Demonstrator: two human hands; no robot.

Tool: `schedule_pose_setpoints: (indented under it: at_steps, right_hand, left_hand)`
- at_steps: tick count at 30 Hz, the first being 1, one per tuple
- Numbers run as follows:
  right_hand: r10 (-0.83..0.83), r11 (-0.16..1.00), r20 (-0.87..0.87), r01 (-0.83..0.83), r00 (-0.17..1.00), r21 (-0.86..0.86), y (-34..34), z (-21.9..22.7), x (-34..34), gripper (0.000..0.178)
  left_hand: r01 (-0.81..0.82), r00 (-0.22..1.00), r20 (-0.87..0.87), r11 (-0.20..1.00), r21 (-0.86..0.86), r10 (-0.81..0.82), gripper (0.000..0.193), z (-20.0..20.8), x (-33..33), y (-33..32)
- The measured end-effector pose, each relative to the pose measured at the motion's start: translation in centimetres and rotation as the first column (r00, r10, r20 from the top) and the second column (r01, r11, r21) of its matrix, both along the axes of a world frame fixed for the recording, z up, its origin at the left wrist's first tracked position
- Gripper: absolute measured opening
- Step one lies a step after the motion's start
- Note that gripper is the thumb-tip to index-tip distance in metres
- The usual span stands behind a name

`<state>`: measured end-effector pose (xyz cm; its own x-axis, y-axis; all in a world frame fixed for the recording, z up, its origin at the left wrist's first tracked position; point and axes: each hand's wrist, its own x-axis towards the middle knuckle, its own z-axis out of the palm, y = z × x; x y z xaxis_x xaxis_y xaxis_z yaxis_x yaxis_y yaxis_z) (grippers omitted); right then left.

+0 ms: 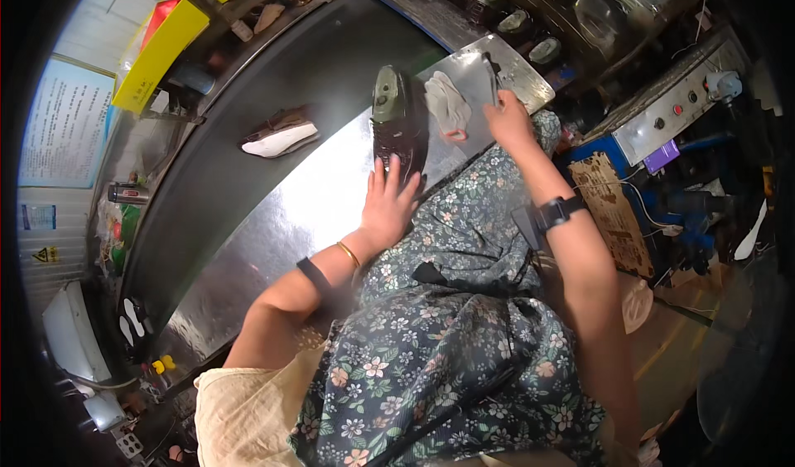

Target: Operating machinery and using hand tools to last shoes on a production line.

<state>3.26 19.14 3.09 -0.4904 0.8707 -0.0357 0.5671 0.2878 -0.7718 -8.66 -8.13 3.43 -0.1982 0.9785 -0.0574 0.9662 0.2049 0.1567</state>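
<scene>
A dark brown shoe upper (399, 140) sits on a green shoe last (387, 86) on the shiny metal tabletop. My left hand (387, 202) lies over the shoe's near end, fingers stretched out and spread against it. At the table's right edge, my right hand (508, 121) is closed, its fingertips by a thin dark tool (493, 66) whose kind I cannot make out. What sits between those fingers is hidden. A pale work glove (447, 103) with an orange-red cuff edge lies between the shoe and my right hand.
Left of the metal surface, a brown shoe with a white sole (281, 140) rests on a black conveyor belt (224, 127). A yellow box (161, 53) stands beyond. Several shoe lasts (513, 21) sit on the far rack. A control panel (679, 107) with buttons is at right.
</scene>
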Motion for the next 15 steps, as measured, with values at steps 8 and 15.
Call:
schedule_pose_setpoints:
  at_steps: [8, 15]
  right_hand:
    - [0.156, 0.962, -0.005, -0.151, 0.988, 0.229, 1.6, 5.4, 15.5, 0.043]
    - [-0.668, 0.413, 0.187, 0.149, 0.72, 0.899, 10.0, 20.9, 43.4, 0.044]
  left_hand:
    - [0.07, 0.949, 0.264, 0.934, 0.351, -0.171, 0.043, 1.1, 1.7, -1.0]
    - [0.033, 0.857, 0.471, 0.935, 0.353, -0.208, 0.029, 3.6, 2.5, 1.3]
